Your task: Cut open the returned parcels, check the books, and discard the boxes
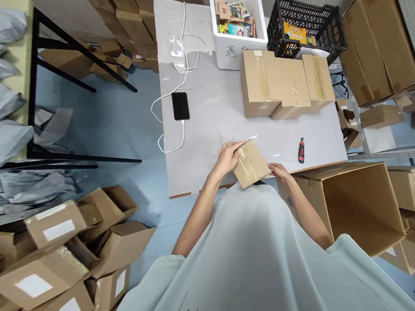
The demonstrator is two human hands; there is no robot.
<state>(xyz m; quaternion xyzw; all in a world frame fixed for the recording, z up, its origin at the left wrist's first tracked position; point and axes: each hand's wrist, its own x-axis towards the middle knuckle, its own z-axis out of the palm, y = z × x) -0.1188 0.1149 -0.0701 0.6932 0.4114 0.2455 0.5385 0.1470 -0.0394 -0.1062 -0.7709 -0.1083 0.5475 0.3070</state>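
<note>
Here at the centre of the frame it's the small, square-faced brown cardboard box, tilted at the bench's near edge, shiny clear tape across its top. The left hand has it, fingers bent over the upper-left edge, only slightly parted, the cardboard snug against them. Over to the right hand: fingers bunched right at the box's right-hand corner, nearly together, though whether they pinch cardboard or tape, I cannot tell!

Now the writing. Upper right of centre, the deep white foam-like box carries a dark handwritten character on its front, looking like 退, with another partly hidden by the brown taped cartons. Down at the lower left, white rectangular labels on the heaped brown cartons, too small to read. The yellow printed packet in the black plastic crate is just as unreadable. And low in the frame, dark looping script on the pale blue-green shirt, illegible.
</note>
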